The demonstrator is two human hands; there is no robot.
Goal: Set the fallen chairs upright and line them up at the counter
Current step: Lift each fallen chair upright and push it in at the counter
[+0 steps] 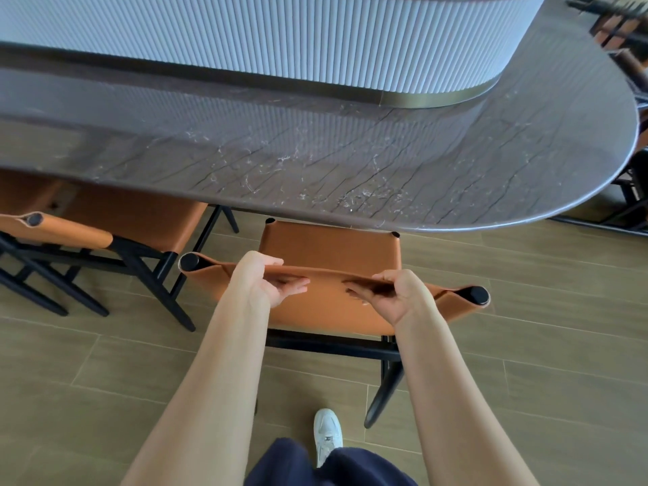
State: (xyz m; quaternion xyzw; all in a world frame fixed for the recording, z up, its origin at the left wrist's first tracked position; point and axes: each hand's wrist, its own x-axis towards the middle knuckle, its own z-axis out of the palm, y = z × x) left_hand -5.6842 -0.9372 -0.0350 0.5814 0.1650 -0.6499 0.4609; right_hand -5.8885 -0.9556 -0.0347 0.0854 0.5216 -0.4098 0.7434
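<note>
A café or bar is suggested, though a home cannot be ruled out. A long curved counter of dark veined stone is backed by a white fluted panel edged with a brass band. A tan leather chair is drawn up to it, a second chair is set alongside, and more seats are glimpsed beyond. A wood-look floor is laid.

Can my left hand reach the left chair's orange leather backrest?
Likely yes: nothing blocks the left hand from the left chair's backrest, but it must first release the orange leather backrest it grips.
</note>
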